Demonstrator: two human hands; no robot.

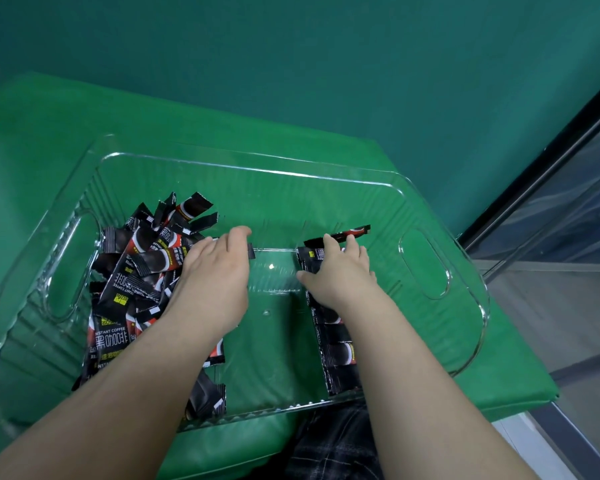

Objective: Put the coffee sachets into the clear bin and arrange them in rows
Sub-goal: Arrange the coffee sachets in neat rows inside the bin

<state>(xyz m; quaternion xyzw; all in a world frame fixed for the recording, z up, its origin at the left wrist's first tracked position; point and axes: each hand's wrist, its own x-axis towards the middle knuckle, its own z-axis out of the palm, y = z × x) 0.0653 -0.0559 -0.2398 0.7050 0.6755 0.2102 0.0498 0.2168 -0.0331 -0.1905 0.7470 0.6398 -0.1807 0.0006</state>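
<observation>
While the clear bin [125, 157] sits on the green cushion [32, 133], we see a loose heap of black coffee sachets [136, 271] filling its left part. Our left hand [212, 278] lies palm down at the heap's right edge, fingers curled over a sachet whose end [251, 251] pokes out past the fingertips. Between our hands, the bin's floor shows bare. Our right hand [343, 275] rests on the far end of a row of sachets [336, 355] running toward us, its fingers pinching one tilted sachet [343, 233] above the row. Beyond the bin's right handle hole [425, 265] lies a grey floor [568, 323].
</observation>
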